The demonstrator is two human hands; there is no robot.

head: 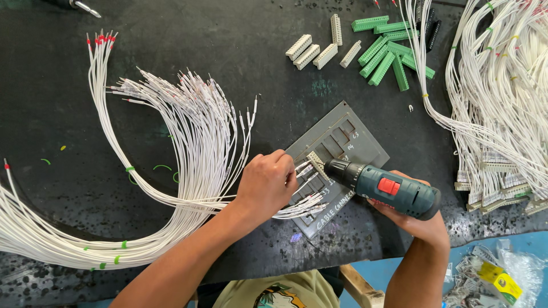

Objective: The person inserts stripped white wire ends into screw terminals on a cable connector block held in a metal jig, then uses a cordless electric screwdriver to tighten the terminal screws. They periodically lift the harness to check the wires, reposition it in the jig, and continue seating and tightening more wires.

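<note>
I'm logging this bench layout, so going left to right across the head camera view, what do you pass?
Fanned bundle of white wires → left hand → grey slotted jig plate → teal power screwdriver in the right hand → heap of white wire harnesses at the right edge.

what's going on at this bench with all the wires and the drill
A person is working at a black table. The right hand holds a teal cordless screwdriver, its tip at a beige terminal block seated in a grey jig plate. The left hand steadies the white wires going into that block. Loose beige and green connectors lie at the top, and finished white harnesses are piled on the right.
</note>
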